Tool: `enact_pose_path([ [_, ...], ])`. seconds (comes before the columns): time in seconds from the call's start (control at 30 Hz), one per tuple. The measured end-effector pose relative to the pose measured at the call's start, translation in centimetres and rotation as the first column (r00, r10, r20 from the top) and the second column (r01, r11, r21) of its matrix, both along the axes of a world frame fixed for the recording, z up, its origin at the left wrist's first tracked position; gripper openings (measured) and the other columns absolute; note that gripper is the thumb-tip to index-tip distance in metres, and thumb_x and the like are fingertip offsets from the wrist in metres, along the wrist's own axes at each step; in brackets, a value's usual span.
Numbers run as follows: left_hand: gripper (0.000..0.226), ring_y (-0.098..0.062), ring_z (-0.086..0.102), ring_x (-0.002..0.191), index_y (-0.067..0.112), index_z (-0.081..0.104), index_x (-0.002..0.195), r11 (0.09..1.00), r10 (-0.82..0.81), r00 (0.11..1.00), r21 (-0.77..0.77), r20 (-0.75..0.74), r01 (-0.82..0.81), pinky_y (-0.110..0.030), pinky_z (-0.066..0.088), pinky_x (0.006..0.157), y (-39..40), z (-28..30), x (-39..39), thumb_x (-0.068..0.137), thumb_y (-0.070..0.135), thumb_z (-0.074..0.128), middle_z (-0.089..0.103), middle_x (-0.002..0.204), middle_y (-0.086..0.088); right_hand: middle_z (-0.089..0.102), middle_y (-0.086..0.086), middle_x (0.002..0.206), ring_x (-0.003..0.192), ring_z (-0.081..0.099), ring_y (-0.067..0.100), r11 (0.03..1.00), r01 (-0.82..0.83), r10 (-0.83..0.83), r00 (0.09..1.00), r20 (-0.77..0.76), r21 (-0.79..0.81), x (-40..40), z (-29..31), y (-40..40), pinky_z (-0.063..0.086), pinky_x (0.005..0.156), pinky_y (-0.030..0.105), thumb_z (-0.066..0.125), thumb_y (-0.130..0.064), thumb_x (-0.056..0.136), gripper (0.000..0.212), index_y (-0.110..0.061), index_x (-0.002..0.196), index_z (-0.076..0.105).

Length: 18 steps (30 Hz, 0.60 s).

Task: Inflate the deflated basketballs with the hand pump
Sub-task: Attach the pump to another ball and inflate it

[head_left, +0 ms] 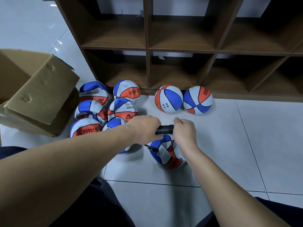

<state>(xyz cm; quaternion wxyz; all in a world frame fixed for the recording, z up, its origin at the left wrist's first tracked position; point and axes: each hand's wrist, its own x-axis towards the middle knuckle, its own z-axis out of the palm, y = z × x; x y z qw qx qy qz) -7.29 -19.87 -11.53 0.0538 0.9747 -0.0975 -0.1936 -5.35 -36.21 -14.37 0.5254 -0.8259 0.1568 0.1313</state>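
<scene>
free: bare tile floor (246,145) right of both hands | blocked left: 6 deflated basketballs (123,110) clustered, cardboard box (37,95) beside them | blocked ahead: 2 inflated basketballs (168,99) against wooden cubby shelf (147,51)

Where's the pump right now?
In the head view, centre: the pump is gripped between the left hand and right hand, just above a flat ball.

Tiled floor (246,145), basketballs (168,99), cardboard box (41,95)

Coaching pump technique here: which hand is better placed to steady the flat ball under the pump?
Probably the right hand: it sits directly above the deflated basketball. The left hand grips the black hand pump on the far side.
</scene>
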Motion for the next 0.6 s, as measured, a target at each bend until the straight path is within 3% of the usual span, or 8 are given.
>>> enact_pose_path([
  [0.2,0.033,-0.019,0.058,0.07,0.022,0.06,0.087,1.0,-0.001,1.0,0.001,-0.001,0.001,-0.032,0.038,0.055,0.0,0.1,0.1,0.099,0.053,0.062,0.059,0.075,0.002,0.046,0.0,0.061,0.057,0.045,0.02,1.0,-0.029,0.029,0.999,-0.014,0.006,0.5,-0.2,-0.4,0.038,0.056,0.031,0.052,-0.03,0.109,0.044,-0.016,0.068,0.045],
  [0.4,0.03,-0.019,0.058,0.072,0.023,0.059,0.089,1.0,0.004,1.0,-0.024,-0.003,-0.004,-0.031,0.037,0.056,-0.1,0.0,0.1,0.098,0.051,0.063,0.059,0.076,0.003,0.041,0.002,0.062,0.058,0.039,0.023,0.997,-0.072,0.069,0.995,-0.07,-0.041,1.5,0.2,-1.8,0.033,0.057,0.031,0.056,-0.027,0.104,0.043,-0.015,0.067,0.04],
  [0.6,0.035,-0.017,0.056,0.072,0.027,0.05,0.078,0.999,0.03,0.999,0.02,-0.037,-0.029,-0.032,0.038,0.056,1.5,-0.4,0.0,0.098,0.052,0.063,0.059,0.077,0.003,0.029,0.008,0.072,0.063,0.021,0.023,0.995,0.102,-0.102,0.983,-0.15,-0.005,3.6,-0.5,-7.5,0.019,0.053,0.031,0.058,-0.026,0.089,0.027,-0.019,0.076,0.036],
])
